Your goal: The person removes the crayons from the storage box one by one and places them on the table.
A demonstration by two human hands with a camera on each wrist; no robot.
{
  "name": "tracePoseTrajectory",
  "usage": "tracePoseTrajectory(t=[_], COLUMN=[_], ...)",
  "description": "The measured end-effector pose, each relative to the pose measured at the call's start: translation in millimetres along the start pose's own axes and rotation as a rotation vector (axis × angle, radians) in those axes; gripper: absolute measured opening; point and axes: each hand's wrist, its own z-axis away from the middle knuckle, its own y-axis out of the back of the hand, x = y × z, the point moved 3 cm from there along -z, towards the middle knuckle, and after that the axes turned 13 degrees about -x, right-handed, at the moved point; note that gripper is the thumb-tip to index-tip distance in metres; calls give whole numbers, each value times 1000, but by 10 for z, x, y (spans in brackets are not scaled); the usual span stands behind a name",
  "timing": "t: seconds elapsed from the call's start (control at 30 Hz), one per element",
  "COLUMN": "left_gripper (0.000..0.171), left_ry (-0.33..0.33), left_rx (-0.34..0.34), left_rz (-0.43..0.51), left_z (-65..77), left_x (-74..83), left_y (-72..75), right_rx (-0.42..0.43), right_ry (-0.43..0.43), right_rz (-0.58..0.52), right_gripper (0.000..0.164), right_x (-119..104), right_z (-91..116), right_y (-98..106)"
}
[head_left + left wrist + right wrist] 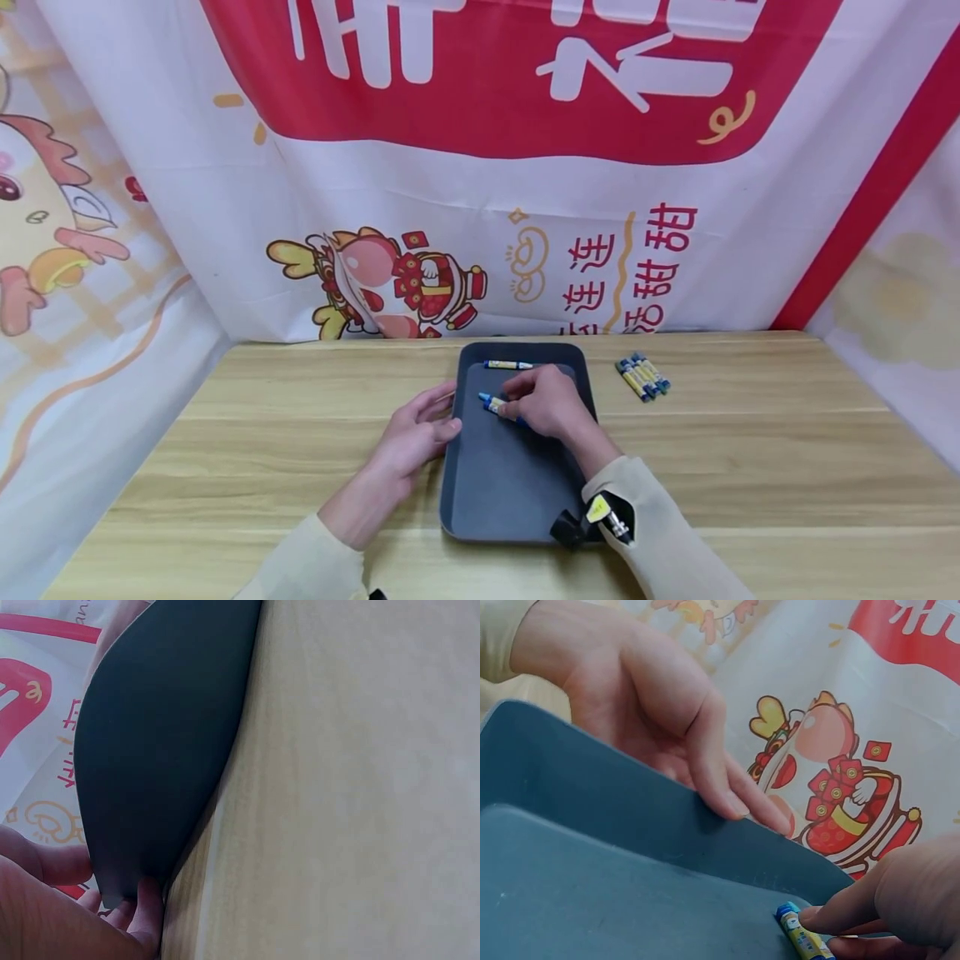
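Observation:
A dark grey tray (506,492) lies on the table. My right hand (551,404) pinches a blue crayon (491,403) with a yellow wrapper between thumb and fingers, low over the tray floor. In the right wrist view the crayon (801,930) shows near the tray's far wall, its lower end cut off by the frame. Another crayon (507,365) lies along the tray's far end. My left hand (420,429) holds the left wall of the tray, thumb at the rim; the left wrist view shows its fingers (148,911) against the outer side.
Several crayons (642,377) lie side by side on the wooden table (750,467), right of the tray. A printed white and red cloth (450,183) hangs behind the table's back edge. The right sleeve (660,525) crosses the tray's near right corner.

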Motion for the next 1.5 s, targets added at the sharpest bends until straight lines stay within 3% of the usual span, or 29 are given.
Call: tracePoseTrajectory(t=[0.9,1.5], left_gripper=[57,57], left_ry=[12,20], left_rx=[5,7], left_rz=[9,10], left_z=[-16,-38], left_x=[-17,-24], left_y=[11,16], right_rx=[-34,-9], right_ry=[-44,19], right_rz=[35,0], right_gripper=[17,10], right_x=[1,17], right_z=[-32,-12], right_y=[-24,24])
